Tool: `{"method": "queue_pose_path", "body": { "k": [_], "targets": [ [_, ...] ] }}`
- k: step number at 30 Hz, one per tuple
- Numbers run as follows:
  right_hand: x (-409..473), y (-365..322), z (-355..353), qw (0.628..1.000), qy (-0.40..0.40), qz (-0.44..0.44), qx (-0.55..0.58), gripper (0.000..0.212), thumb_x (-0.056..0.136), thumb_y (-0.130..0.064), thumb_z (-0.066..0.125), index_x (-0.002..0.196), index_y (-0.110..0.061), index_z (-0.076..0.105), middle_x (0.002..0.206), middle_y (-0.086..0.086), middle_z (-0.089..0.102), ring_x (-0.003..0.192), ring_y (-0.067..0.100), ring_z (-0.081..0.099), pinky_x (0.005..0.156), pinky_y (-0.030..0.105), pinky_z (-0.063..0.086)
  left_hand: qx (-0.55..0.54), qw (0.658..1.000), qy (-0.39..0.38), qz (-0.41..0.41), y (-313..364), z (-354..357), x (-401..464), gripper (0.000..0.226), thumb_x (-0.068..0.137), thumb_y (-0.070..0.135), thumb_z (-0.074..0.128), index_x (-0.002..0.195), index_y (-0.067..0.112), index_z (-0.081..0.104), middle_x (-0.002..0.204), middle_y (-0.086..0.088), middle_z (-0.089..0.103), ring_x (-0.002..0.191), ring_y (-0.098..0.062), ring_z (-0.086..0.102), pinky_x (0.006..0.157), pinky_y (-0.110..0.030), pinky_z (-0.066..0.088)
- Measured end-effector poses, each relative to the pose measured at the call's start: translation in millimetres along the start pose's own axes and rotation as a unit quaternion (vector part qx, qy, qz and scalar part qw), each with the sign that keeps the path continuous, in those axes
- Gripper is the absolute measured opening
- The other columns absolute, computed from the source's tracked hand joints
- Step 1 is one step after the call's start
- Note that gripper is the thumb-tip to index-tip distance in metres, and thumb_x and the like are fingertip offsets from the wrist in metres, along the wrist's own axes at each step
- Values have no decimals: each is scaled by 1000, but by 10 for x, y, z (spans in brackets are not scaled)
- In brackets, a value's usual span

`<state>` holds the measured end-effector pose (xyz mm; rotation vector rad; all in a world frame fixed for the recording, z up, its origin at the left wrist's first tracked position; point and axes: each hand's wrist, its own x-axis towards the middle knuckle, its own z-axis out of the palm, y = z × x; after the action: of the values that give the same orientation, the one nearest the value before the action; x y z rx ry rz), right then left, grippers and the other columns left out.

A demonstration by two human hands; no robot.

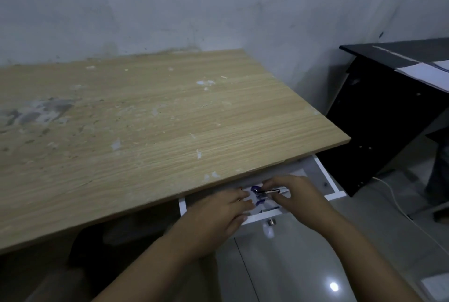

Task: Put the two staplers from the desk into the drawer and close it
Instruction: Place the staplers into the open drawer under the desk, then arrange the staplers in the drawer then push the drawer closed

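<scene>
The white drawer [326, 179] is pulled out under the right front corner of the wooden desk [158, 117]. Both of my hands reach into it. My right hand [297, 196] pinches a stapler [268, 191] with a blue end and a metal arm, holding it low inside the drawer. A second stapler [263, 205], also blue and metal, lies just in front of it on the drawer floor. My left hand [218, 213] rests over the drawer's left part, fingers spread and close to the second stapler; whether they touch it is unclear. No stapler is on the desk top.
A small metal knob [271, 222] sticks out of the drawer front. A black desk [388, 97] with white papers [427, 73] stands to the right. A white cable [398, 204] runs over the glossy tiled floor. A dark chair seat sits under the desk at left.
</scene>
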<state>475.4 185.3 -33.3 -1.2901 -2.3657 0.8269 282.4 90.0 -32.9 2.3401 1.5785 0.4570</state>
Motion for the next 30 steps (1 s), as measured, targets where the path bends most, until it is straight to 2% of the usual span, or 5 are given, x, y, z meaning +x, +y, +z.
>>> {"method": "queue_pose_path", "body": {
  "k": [4,7,12,19,30],
  "targets": [
    [-270,-168,108,996,86,-31,16,30,82,-5,62,108,-21,65,100,-9,66,86,-10,55,77,-2,36,57,996,49,44,89,26,-122,42,88,30,33,119,19,58,131,-8,58,122,-20,52,101,-35,44],
    [-508,-220,307,976,213,-24,36,40,80,-4,65,116,-23,59,107,-10,59,103,6,50,91,17,36,93,991,80,60,107,47,-181,36,88,24,39,118,18,58,131,-9,58,124,-22,51,105,-39,40],
    [-780,-251,785,906,374,120,157,47,80,-10,66,121,-23,47,121,-1,50,113,13,41,97,35,37,160,980,81,81,34,10,-169,39,88,22,57,126,21,50,145,-10,42,136,-25,35,113,-43,22],
    [-610,-193,1117,773,273,329,469,60,84,-15,64,135,-14,34,127,14,53,107,25,55,94,39,44,213,972,42,86,-57,-59,-135,48,90,33,53,135,24,38,155,-10,22,144,-24,15,114,-39,1],
    [-502,-104,1031,762,287,321,483,28,80,-2,66,107,4,62,89,18,71,81,28,70,85,38,52,176,980,36,81,-125,-183,-50,56,88,36,55,138,22,33,155,-7,23,142,-22,21,116,-38,16]
  ]
}}
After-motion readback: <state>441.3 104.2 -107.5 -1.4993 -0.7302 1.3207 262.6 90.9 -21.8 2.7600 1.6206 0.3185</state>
